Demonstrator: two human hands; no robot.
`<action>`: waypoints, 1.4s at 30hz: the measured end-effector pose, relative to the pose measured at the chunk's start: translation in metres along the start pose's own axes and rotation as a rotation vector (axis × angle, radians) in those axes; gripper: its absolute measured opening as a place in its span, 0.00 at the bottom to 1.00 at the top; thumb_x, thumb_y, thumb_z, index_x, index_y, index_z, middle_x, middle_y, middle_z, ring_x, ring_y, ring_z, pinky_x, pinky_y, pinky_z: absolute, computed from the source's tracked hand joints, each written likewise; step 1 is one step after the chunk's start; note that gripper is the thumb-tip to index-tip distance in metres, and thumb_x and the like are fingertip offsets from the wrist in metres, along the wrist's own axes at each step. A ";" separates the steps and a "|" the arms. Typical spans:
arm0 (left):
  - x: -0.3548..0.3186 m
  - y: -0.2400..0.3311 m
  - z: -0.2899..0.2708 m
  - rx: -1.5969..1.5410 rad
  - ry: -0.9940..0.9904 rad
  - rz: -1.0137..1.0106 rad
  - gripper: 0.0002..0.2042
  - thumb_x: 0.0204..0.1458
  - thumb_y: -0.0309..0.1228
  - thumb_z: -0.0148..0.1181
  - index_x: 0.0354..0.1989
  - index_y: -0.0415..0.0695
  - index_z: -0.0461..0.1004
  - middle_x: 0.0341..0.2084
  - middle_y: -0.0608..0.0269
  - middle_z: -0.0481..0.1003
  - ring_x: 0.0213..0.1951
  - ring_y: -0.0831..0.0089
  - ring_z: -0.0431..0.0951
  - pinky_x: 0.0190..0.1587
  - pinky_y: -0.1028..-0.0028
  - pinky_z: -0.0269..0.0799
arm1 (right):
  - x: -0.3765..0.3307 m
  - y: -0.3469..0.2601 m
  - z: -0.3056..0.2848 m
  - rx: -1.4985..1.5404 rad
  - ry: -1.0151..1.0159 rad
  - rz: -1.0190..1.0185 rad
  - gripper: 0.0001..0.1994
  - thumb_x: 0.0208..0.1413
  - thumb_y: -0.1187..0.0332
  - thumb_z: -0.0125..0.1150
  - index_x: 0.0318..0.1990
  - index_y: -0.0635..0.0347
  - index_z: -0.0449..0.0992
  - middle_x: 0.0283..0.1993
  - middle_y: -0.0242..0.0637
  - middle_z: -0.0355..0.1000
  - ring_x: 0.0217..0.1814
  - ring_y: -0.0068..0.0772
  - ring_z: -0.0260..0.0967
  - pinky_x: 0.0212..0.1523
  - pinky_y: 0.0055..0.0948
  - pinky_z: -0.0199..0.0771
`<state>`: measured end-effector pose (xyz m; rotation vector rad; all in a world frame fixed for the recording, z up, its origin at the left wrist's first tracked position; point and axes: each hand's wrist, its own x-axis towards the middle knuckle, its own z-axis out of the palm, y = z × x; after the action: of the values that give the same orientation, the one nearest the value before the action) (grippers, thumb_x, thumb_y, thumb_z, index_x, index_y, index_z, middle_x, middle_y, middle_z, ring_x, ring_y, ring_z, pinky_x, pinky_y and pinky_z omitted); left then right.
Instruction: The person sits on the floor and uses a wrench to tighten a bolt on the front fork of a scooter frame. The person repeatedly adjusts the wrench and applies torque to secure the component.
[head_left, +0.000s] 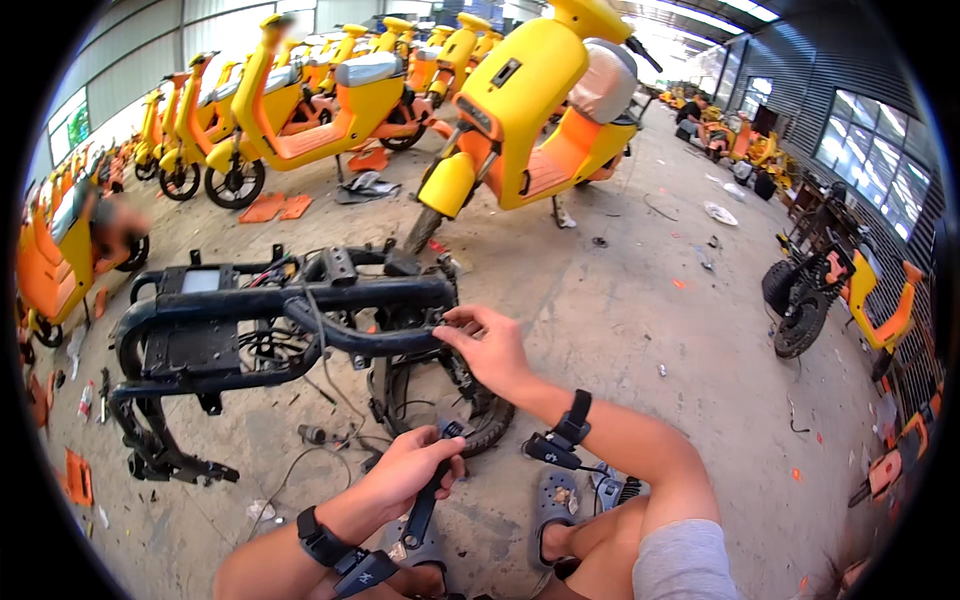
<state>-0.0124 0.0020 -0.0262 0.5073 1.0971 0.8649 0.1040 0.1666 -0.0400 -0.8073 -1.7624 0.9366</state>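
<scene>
Black scooter frame (270,302) meets the right fingertips at its front on a workshop floor

Stripped to dark tubes, the frame lies ahead of the person and mostly to the left, its long axis running left to right across the view. The right hand (492,352) is the nearer of the two, at the right-hand end of the tubing, so that the frame stretches away leftward from its fingers. Thumb and forefinger are bent toward each other there; whether they pinch a small part cannot be told. The left hand (410,468), lower and apart from the tubes, has its fingers wrapped around a dark long-handled tool (424,512), which slants up toward the wheel (492,425) below the frame's right end.

Loose cables (285,348) run among the tubes. Gray clogs (555,500) show at the person's feet. Beyond the frame, a yellow scooter (530,80) stands on the concrete floor (640,270), with orange panels (265,207) lying to its left and parked scooters (375,100) in rows behind. Far off to the right, another person (690,112) is seen near more yellow machines.
</scene>
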 end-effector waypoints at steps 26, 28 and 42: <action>-0.012 0.003 -0.004 -0.047 -0.003 0.028 0.07 0.60 0.28 0.53 0.37 0.39 0.63 0.23 0.59 0.72 0.20 0.75 0.69 0.21 0.75 0.63 | 0.002 -0.020 -0.004 -0.338 -0.070 -0.008 0.14 0.50 0.56 0.66 0.31 0.58 0.75 0.28 0.38 0.77 0.33 0.39 0.77 0.33 0.35 0.74; -0.012 0.003 -0.003 -0.038 0.001 0.024 0.07 0.59 0.28 0.53 0.37 0.39 0.63 0.23 0.58 0.72 0.20 0.75 0.69 0.21 0.75 0.63 | 0.002 -0.021 -0.004 -0.347 -0.091 -0.007 0.15 0.51 0.54 0.65 0.31 0.58 0.75 0.28 0.39 0.77 0.32 0.39 0.77 0.33 0.35 0.74; -0.013 0.004 -0.003 -0.016 0.000 0.023 0.08 0.59 0.28 0.54 0.37 0.39 0.64 0.23 0.59 0.72 0.21 0.76 0.69 0.21 0.76 0.63 | 0.000 -0.019 0.003 -0.416 -0.151 0.055 0.19 0.59 0.52 0.53 0.31 0.61 0.74 0.25 0.47 0.74 0.31 0.53 0.73 0.33 0.47 0.71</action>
<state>-0.0186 -0.0063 -0.0172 0.5075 1.0854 0.8926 0.0993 0.1569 -0.0244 -1.0739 -2.1137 0.6860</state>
